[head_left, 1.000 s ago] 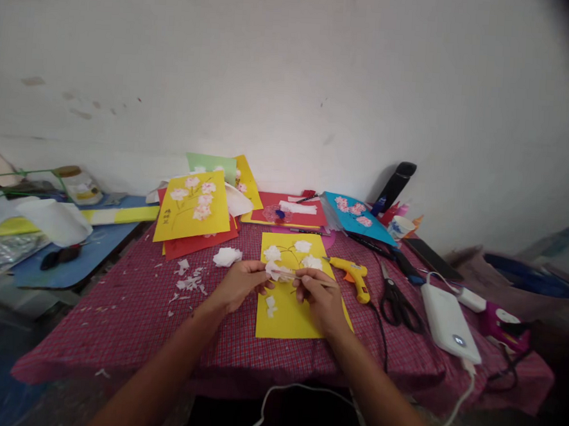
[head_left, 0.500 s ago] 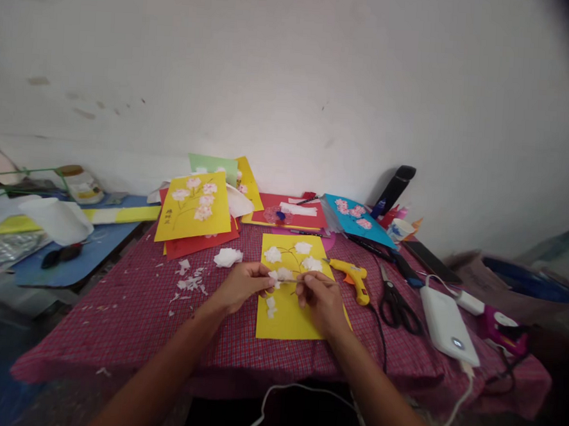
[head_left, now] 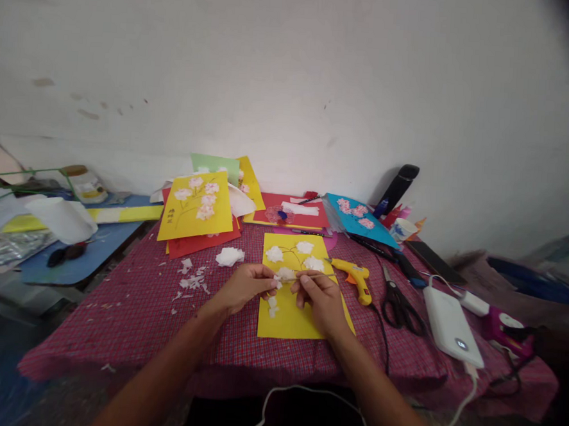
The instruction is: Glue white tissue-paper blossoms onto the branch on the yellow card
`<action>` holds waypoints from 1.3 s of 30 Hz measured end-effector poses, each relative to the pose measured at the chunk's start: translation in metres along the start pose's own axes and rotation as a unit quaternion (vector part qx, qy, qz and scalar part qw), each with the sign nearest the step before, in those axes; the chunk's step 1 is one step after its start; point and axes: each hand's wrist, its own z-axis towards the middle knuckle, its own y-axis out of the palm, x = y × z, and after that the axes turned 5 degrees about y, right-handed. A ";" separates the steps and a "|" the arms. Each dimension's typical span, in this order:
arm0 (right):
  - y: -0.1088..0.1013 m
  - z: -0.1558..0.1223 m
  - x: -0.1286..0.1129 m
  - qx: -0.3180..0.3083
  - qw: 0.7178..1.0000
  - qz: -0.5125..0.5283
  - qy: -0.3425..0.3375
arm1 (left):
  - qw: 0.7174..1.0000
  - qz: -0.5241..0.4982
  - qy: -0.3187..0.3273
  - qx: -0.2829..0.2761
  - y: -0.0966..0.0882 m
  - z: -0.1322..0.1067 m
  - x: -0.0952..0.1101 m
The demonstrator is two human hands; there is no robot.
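Observation:
A yellow card (head_left: 302, 320) lies in front of me, with drawn brown branches and white tissue-paper flowers (head_left: 304, 247) on its upper half. Over its left side, my left hand (head_left: 247, 288) pinches a small piece of white tissue paper (head_left: 277, 281) between thumb and fingers. My right hand (head_left: 321, 300) is closed on a thin stick, mostly covered by the fingers, whose tip points left at the tissue. Below the fingertips, small white tissue bits (head_left: 272, 307) rest on the card. A pile of white tissue (head_left: 230, 256) sits left of the card.
Right of the card lie a yellow glue gun (head_left: 352, 275), black scissors (head_left: 401, 307) and a white power bank (head_left: 453, 329) with cables. Finished flower cards (head_left: 198, 204) are stacked back left; a blue card (head_left: 361, 221) leans back right. Tissue scraps (head_left: 193, 282) litter the checked cloth.
The view has shifted slightly. The right hand has tilted a little and its stick shows less; both hands stay close together over the card.

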 end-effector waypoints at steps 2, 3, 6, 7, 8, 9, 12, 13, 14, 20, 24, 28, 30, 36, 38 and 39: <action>0.002 0.000 0.000 0.031 0.998 -0.041 -0.020 | 1.000 0.006 0.001 -0.002 0.001 0.000 0.000; 0.002 0.000 0.000 0.042 0.997 -0.055 -0.029 | 1.000 0.008 0.000 -0.003 0.001 -0.001 0.001; 0.002 -0.001 0.000 0.053 0.996 -0.066 -0.039 | 1.000 0.010 -0.010 -0.009 0.002 -0.002 0.001; 0.001 -0.001 0.000 0.049 0.996 -0.062 -0.037 | 1.000 0.010 -0.013 -0.012 0.003 -0.002 0.001; 0.000 -0.002 0.001 0.040 0.997 -0.056 -0.035 | 1.000 0.009 -0.015 -0.014 0.003 -0.002 0.001; -0.001 -0.002 0.001 0.029 0.998 -0.047 -0.035 | 1.000 0.010 -0.014 -0.016 0.003 -0.002 0.000; -0.004 -0.002 0.005 -0.008 0.999 -0.013 -0.035 | 1.000 0.008 -0.007 -0.017 0.002 -0.002 0.000; -0.005 -0.002 0.006 -0.016 0.999 -0.003 -0.032 | 1.000 0.008 -0.006 -0.017 0.002 -0.002 0.000; -0.005 -0.002 0.006 -0.018 0.999 0.004 -0.029 | 1.000 0.009 -0.006 -0.016 0.002 -0.001 0.000; 0.001 0.001 0.002 0.037 0.998 -0.045 -0.023 | 1.000 0.012 -0.001 -0.023 0.002 -0.002 -0.001; 0.003 0.000 -0.002 0.050 0.995 -0.074 -0.038 | 0.999 0.012 -0.003 -0.031 0.002 -0.002 -0.002; 0.001 -0.002 0.000 0.029 0.999 -0.042 -0.016 | 0.999 0.012 -0.002 -0.041 0.003 -0.002 -0.001; -0.001 -0.003 0.001 0.009 0.999 -0.025 -0.017 | 0.999 0.005 -0.001 -0.035 0.003 -0.002 -0.001; -0.001 -0.003 0.001 -0.008 1.000 -0.012 -0.026 | 1.000 -0.018 0.010 -0.018 0.000 -0.002 -0.004; 0.000 -0.003 0.000 -0.007 1.000 -0.012 -0.024 | 1.000 -0.023 0.012 -0.015 -0.001 -0.001 -0.006; 0.001 -0.003 0.000 -0.005 1.000 -0.013 -0.022 | 1.000 -0.023 0.015 -0.014 -0.001 -0.001 -0.006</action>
